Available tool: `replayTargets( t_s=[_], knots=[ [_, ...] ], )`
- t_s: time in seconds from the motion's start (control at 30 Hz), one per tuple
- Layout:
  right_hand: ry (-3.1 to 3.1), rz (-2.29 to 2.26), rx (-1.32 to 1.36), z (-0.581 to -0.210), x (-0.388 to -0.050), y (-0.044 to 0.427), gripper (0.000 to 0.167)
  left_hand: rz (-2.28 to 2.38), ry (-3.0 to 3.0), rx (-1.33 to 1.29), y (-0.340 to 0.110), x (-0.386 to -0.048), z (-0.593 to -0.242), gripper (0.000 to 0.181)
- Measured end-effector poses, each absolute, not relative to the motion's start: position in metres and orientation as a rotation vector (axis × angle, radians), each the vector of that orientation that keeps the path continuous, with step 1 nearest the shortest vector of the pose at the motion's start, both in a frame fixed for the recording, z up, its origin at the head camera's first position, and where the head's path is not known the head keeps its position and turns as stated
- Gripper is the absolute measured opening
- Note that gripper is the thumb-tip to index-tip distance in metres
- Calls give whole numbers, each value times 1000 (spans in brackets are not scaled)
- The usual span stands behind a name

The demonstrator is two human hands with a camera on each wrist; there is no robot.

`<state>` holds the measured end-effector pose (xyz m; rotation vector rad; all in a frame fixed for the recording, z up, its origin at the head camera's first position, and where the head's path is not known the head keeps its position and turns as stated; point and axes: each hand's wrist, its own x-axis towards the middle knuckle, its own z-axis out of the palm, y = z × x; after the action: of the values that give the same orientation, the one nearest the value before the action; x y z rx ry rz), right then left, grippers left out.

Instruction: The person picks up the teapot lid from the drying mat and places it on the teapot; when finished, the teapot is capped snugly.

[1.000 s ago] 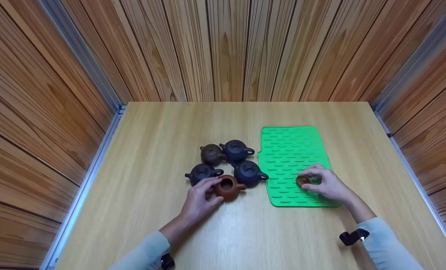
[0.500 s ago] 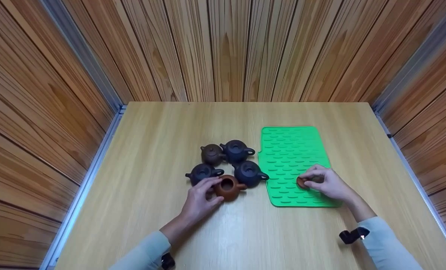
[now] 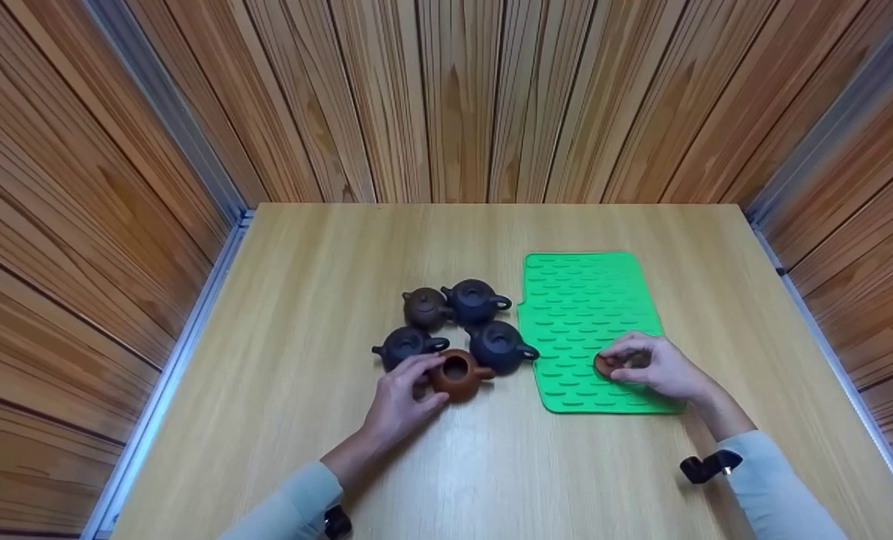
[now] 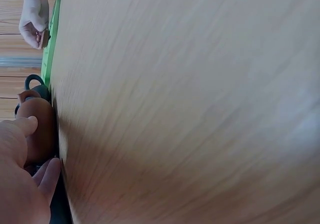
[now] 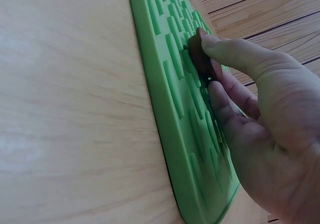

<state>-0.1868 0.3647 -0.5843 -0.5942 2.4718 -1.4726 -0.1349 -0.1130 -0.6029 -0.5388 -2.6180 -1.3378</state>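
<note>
A reddish-brown teapot (image 3: 457, 376) stands on the table, its round mouth uncovered and its spout pointing right. My left hand (image 3: 400, 397) holds it from the left, with the thumb on the near side and the fingers at the back rim. The left wrist view shows the thumb against the teapot's body (image 4: 41, 134). Over the green mat (image 3: 588, 300), my right hand (image 3: 660, 367) pinches a small reddish-brown teapot lid (image 3: 605, 365). In the right wrist view the lid (image 5: 200, 56) is tilted on edge, low at the mat's surface. Whether it touches the mat is hard to tell.
Several lidded teapots cluster behind the reddish-brown one: a dark one at left (image 3: 405, 347), a dark one at right (image 3: 500, 346), another at the back (image 3: 473, 301) and a brown one (image 3: 425, 308). Wood-panelled walls (image 3: 453, 105) bound the table's back and sides.
My right hand has shifted very slightly toward the near side, still pinching the lid. The left hand and the teapots have stayed in place.
</note>
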Motion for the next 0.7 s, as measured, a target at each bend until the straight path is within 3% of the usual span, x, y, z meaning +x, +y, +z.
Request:
replayTargets(
  t_s=[0.7],
  knots=[
    [2469,-1528,-613,-585,-189,364,18,-1328,-2621,-556,-114,-136,-604,54]
  ],
)
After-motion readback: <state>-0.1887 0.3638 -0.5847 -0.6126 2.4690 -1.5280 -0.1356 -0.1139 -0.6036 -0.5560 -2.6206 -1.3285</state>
